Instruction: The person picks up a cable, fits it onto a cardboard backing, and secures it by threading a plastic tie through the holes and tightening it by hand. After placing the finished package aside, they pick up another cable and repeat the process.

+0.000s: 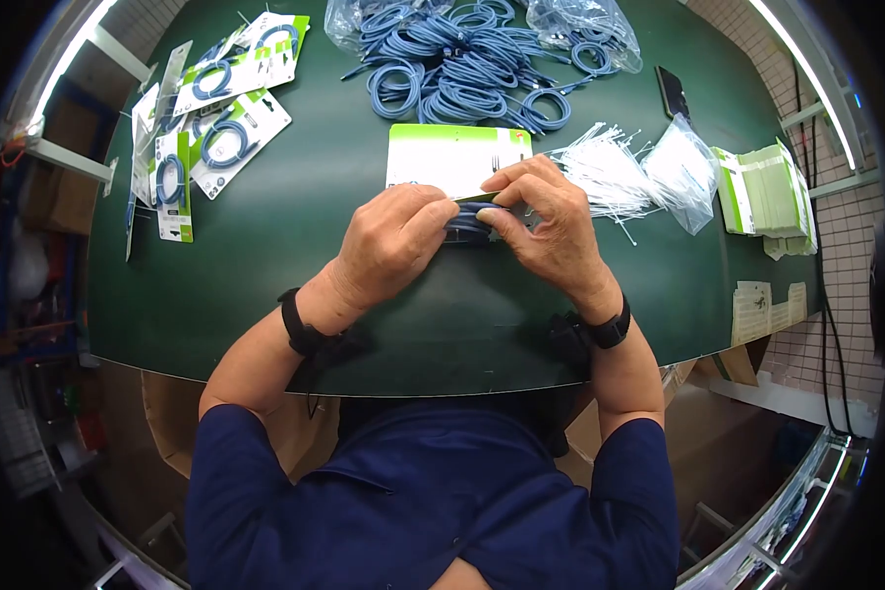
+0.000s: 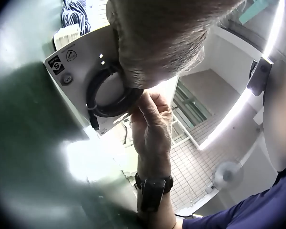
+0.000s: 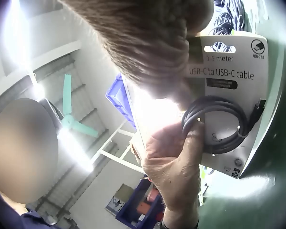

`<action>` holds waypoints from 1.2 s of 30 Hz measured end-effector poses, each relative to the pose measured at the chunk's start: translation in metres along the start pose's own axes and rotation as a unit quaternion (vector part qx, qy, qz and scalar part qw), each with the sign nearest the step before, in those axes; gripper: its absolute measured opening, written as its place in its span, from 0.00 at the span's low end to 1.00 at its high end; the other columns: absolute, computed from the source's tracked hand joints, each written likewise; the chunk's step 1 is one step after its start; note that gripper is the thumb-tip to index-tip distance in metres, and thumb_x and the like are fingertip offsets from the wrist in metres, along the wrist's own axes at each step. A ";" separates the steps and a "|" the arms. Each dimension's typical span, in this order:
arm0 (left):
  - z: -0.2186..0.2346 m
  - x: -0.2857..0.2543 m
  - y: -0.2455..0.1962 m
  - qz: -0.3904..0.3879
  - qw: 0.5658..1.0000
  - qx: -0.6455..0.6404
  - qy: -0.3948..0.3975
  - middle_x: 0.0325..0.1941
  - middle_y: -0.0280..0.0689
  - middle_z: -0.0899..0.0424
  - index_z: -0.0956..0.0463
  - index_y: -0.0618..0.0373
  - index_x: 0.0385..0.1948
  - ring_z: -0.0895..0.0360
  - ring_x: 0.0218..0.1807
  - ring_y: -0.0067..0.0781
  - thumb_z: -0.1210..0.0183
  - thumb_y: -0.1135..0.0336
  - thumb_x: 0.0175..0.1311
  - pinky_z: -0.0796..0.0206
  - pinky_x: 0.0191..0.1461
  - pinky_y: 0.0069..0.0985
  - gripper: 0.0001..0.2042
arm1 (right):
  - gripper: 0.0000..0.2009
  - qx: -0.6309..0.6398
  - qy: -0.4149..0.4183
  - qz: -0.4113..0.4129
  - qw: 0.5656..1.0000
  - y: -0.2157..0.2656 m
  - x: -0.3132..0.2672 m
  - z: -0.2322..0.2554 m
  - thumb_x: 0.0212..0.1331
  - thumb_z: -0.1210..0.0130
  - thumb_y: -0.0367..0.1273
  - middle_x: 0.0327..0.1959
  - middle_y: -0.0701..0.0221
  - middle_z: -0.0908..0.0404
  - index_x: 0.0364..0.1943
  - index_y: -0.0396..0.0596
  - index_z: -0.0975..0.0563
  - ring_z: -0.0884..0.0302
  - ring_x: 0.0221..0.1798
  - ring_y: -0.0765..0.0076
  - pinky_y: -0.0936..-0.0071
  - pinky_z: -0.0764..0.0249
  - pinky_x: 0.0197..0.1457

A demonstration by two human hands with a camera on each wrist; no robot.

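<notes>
Both hands are at a coiled dark grey USB-C cable (image 3: 219, 126) against a white printed packaging card (image 3: 229, 57), near the middle of the table. My left hand (image 1: 393, 236) pinches the coil at its left side, fingers bent over it. From the right, my right hand (image 1: 551, 221) pinches the coil (image 1: 470, 224) with the thumb in front, its index finger reaching over the card (image 1: 452, 147). In the left wrist view a small white tie rings the coil (image 2: 93, 93), and a plug end hangs at its lower part. The fingers hide part of the coil.
Several carded cables (image 1: 216, 138) lie at the back left. A heap of blue-grey coiled cables (image 1: 462, 69) is at the back. On the right are loose white zip ties (image 1: 605, 172), a plastic bag (image 1: 683, 177), a stack of cards (image 1: 767, 192) and a phone (image 1: 672, 93).
</notes>
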State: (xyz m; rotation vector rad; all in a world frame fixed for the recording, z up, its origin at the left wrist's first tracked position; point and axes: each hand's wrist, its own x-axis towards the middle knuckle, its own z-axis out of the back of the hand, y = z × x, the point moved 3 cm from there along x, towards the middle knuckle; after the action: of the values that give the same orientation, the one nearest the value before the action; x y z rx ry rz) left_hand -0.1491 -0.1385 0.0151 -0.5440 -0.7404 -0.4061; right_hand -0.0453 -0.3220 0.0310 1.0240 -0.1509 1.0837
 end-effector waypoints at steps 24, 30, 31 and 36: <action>0.000 -0.003 -0.003 -0.042 0.998 0.028 0.032 0.43 0.44 0.16 0.20 0.65 0.38 0.13 0.44 0.47 0.32 0.79 0.55 0.18 0.50 0.38 0.10 | 0.12 0.003 0.008 0.020 1.000 -0.008 -0.003 -0.002 0.47 0.22 0.27 0.38 0.68 0.11 0.28 0.44 0.18 0.16 0.41 0.65 0.68 0.23 0.45; 0.000 0.001 -0.008 -0.057 0.997 0.026 0.038 0.42 0.45 0.17 0.22 0.64 0.36 0.14 0.44 0.46 0.34 0.80 0.54 0.19 0.49 0.38 0.09 | 0.09 0.032 0.016 -0.007 0.999 -0.011 0.003 0.021 0.50 0.24 0.25 0.37 0.67 0.12 0.30 0.43 0.16 0.16 0.39 0.67 0.70 0.22 0.44; -0.001 0.002 -0.008 -0.063 0.997 0.017 0.032 0.42 0.45 0.17 0.22 0.64 0.36 0.14 0.44 0.46 0.34 0.80 0.54 0.19 0.49 0.38 0.09 | 0.08 0.052 -0.015 -0.034 0.998 -0.015 0.005 0.029 0.51 0.25 0.24 0.36 0.67 0.12 0.31 0.42 0.16 0.16 0.39 0.67 0.70 0.22 0.44; 0.001 0.005 -0.008 -0.064 0.997 0.034 0.034 0.42 0.43 0.16 0.21 0.63 0.36 0.14 0.43 0.45 0.33 0.79 0.54 0.19 0.49 0.36 0.09 | 0.06 -0.026 -0.046 -0.217 0.975 -0.059 -0.004 0.068 0.53 0.28 0.24 0.34 0.65 0.12 0.34 0.39 0.13 0.16 0.35 0.69 0.73 0.20 0.42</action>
State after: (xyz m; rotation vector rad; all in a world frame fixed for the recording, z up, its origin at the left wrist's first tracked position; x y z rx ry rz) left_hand -0.1509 -0.1450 0.0220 -0.4177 -0.7237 -0.5144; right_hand 0.0233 -0.3805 0.0311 1.0017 -0.0263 0.6326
